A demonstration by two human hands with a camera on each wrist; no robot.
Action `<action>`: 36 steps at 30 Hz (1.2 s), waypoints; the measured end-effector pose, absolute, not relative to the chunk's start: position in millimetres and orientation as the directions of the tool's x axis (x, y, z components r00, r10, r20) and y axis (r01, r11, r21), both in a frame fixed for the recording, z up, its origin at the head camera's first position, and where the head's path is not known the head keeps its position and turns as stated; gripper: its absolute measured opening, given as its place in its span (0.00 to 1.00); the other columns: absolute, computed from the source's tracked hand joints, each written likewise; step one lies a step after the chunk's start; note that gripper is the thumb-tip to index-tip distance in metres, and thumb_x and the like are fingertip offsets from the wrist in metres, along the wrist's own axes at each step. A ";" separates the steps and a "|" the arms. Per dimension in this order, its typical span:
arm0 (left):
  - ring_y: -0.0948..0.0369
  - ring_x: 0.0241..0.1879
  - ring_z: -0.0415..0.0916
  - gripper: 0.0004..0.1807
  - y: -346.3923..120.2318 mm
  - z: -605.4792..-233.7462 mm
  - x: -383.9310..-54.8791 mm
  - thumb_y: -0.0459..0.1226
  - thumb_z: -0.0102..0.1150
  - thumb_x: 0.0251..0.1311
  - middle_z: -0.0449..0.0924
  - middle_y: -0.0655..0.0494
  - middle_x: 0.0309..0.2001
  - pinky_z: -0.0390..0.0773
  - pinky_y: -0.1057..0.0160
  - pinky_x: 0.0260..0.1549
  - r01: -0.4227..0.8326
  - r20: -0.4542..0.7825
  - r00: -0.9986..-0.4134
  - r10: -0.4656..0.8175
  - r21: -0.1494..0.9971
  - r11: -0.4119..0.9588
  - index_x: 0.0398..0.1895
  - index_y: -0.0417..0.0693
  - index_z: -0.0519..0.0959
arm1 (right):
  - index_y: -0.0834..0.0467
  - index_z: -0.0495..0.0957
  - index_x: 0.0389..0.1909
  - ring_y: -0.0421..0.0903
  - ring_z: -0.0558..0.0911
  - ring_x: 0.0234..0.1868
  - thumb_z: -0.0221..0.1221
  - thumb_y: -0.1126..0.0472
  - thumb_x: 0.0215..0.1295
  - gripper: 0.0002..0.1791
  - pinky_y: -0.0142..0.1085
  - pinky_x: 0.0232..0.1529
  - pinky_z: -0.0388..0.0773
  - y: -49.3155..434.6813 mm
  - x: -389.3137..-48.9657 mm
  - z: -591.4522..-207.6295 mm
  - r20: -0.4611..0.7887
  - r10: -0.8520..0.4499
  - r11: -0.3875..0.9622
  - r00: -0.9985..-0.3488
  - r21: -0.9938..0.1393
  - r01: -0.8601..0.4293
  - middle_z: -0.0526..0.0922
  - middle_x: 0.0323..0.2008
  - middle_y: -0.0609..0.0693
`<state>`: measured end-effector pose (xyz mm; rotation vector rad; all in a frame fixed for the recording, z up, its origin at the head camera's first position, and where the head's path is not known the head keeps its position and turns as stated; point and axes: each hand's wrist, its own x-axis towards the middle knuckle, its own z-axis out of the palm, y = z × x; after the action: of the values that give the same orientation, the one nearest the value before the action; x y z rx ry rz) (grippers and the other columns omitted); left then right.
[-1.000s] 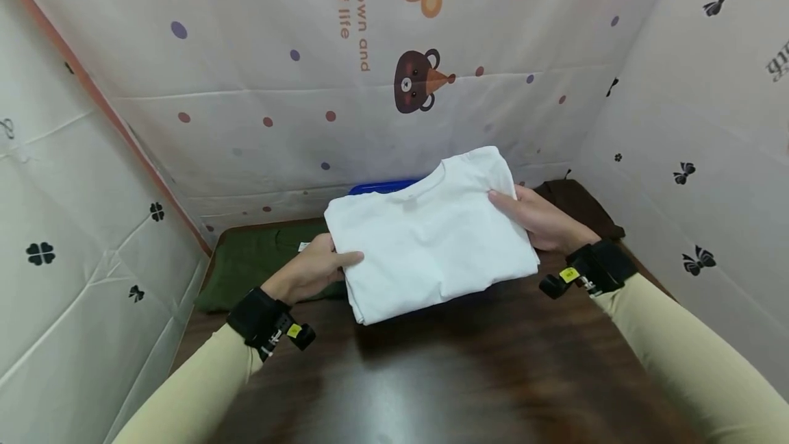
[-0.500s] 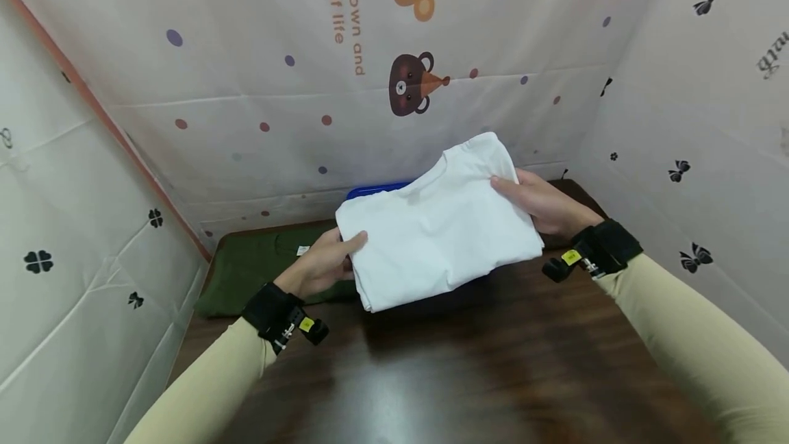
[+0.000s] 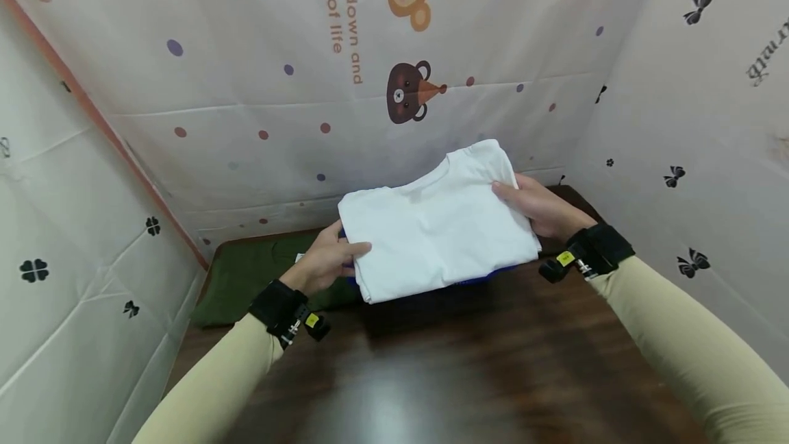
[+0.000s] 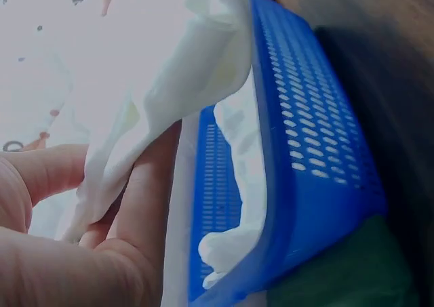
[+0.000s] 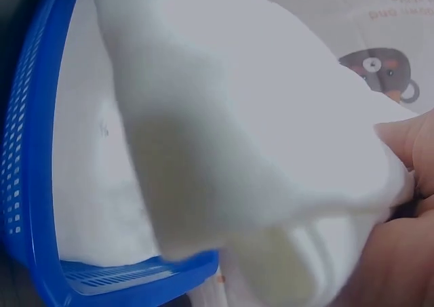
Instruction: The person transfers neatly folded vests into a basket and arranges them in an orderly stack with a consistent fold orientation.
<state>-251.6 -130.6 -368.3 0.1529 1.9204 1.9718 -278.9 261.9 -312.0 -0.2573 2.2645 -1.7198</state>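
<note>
Both hands hold a folded white T-shirt (image 3: 437,225), its neckline toward the far wall and its right end tilted farther away. My left hand (image 3: 327,259) pinches the left edge, thumb on top and fingers beneath. At the opposite edge, my right hand (image 3: 539,207) grips the cloth the same way. Below the shirt is a blue perforated basket (image 4: 319,205), mostly hidden in the head view. White cloth (image 5: 95,185) lies inside that basket, as both wrist views show.
A folded dark green garment (image 3: 246,279) lies left of the basket on the dark wooden table (image 3: 444,375). Dark brown cloth (image 3: 576,199) sits at the back right. Printed white sheets (image 3: 277,156) enclose the back and sides.
The shirt has shifted a little away from me, its left end also rightward, both hands moving with it. The basket's back rim is now covered, and its near edge shows under the shirt.
</note>
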 end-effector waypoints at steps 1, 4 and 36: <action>0.48 0.49 0.85 0.40 -128.7 -367.6 -253.5 0.30 0.60 0.71 0.76 0.37 0.60 0.86 0.46 0.45 -0.188 -0.180 -0.921 0.346 0.982 0.010 0.80 0.52 0.52 | 0.60 0.53 0.76 0.47 0.84 0.46 0.43 0.45 0.83 0.32 0.44 0.45 0.84 264.0 -279.7 -313.2 -0.119 -0.299 0.286 -0.947 -0.958 0.030 0.75 0.53 0.57; 0.47 0.50 0.84 0.38 -121.2 -365.1 -259.2 0.30 0.60 0.72 0.76 0.37 0.60 0.86 0.46 0.45 -0.176 -0.171 -0.926 0.337 0.984 0.015 0.79 0.51 0.54 | 0.60 0.52 0.77 0.47 0.83 0.46 0.43 0.43 0.83 0.34 0.43 0.45 0.84 270.5 -281.2 -315.6 -0.125 -0.272 0.313 -0.954 -0.949 0.035 0.74 0.54 0.58; 0.46 0.55 0.79 0.39 -120.7 -362.9 -303.3 0.29 0.57 0.72 0.77 0.38 0.62 0.83 0.48 0.47 -0.080 -0.091 -0.992 0.083 0.988 0.134 0.79 0.67 0.56 | 0.56 0.50 0.82 0.58 0.75 0.57 0.43 0.51 0.84 0.32 0.47 0.50 0.79 252.9 -324.8 -320.9 -0.111 -0.244 0.461 -0.963 -0.887 -0.015 0.68 0.64 0.64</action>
<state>-303.3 -120.7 -362.9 0.0031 2.2690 1.9900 -324.8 252.9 -320.9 -0.2242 2.4882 -1.5077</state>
